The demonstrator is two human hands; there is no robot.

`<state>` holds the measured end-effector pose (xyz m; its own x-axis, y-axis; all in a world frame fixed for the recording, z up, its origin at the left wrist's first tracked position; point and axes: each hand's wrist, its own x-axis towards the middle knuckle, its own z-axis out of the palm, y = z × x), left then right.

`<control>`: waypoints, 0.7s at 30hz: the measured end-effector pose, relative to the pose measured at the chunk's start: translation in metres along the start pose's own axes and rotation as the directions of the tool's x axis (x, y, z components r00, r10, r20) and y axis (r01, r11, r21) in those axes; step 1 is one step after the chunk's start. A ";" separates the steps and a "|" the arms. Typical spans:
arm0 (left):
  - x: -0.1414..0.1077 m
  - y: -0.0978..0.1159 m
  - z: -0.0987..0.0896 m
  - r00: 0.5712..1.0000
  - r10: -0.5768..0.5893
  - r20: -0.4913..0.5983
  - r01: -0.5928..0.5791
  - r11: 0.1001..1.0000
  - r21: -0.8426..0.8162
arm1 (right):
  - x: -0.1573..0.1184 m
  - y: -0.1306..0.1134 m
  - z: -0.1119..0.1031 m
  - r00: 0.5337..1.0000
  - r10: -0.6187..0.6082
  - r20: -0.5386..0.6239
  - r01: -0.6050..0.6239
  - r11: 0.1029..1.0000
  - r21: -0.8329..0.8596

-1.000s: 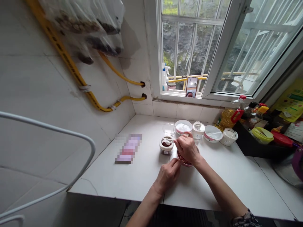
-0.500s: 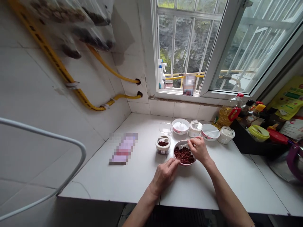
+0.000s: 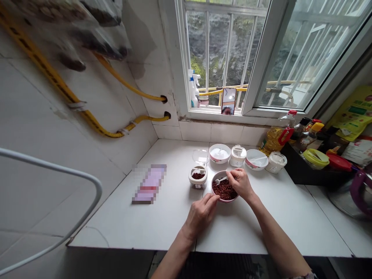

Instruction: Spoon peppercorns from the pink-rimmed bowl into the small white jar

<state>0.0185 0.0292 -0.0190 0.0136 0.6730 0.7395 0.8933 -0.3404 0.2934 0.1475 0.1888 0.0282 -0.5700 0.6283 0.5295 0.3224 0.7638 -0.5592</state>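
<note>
A bowl (image 3: 224, 190) of dark red dried grains stands on the white counter. My left hand (image 3: 202, 212) pinches its lower left rim. Over its upper right side, my right hand (image 3: 240, 183) is closed on the handle of a small white spoon (image 3: 221, 180), whose tip is at the grains near the left inner side. Just left of the bowl sits a clear jar (image 3: 198, 177) with a whitish rim, its top open, holding some of the same grains. Behind the jar a clear lid (image 3: 200, 156) stands on the counter.
Farther back are a bowl of white powder (image 3: 220, 154), two lidded jars (image 3: 238, 155) (image 3: 276, 162) and another white bowl (image 3: 257, 160). An oil bottle (image 3: 274, 137) and a black rack (image 3: 302, 166) of condiments stand right. A blurred purple item (image 3: 151, 184) lies left.
The spoon and my right hand have shifted slightly left over the bowl, the spoon tip now nearer its left side. My left hand keeps its hold on the rim. The whole view has shifted a little.
</note>
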 end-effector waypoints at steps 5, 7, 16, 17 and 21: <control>0.000 0.000 0.001 1.000 0.010 -0.008 -0.010 1.000 -0.014 | 0.001 -0.002 -0.006 0.986 0.166 0.015 -0.166 0.971 0.169; 0.001 -0.001 0.000 1.000 0.020 -0.021 -0.021 1.000 -0.019 | 0.002 -0.002 -0.009 0.972 0.231 0.051 -0.236 0.937 0.257; -0.001 -0.002 0.001 1.000 0.022 -0.012 -0.022 0.999 -0.029 | 0.002 -0.002 -0.013 0.968 0.253 0.010 -0.244 0.924 0.293; -0.001 -0.002 0.001 1.000 0.020 -0.009 -0.020 0.999 -0.028 | 0.002 -0.001 -0.013 0.971 0.241 0.002 -0.232 0.931 0.282; -0.001 -0.002 0.002 1.000 0.024 -0.017 -0.024 0.999 -0.025 | 0.002 -0.001 -0.012 0.980 0.195 -0.026 -0.184 0.957 0.223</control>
<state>0.0175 0.0304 -0.0211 0.0272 0.6531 0.7568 0.8812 -0.3731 0.2903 0.1550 0.1905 0.0374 -0.4765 0.7687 0.4267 0.2448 0.5822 -0.7753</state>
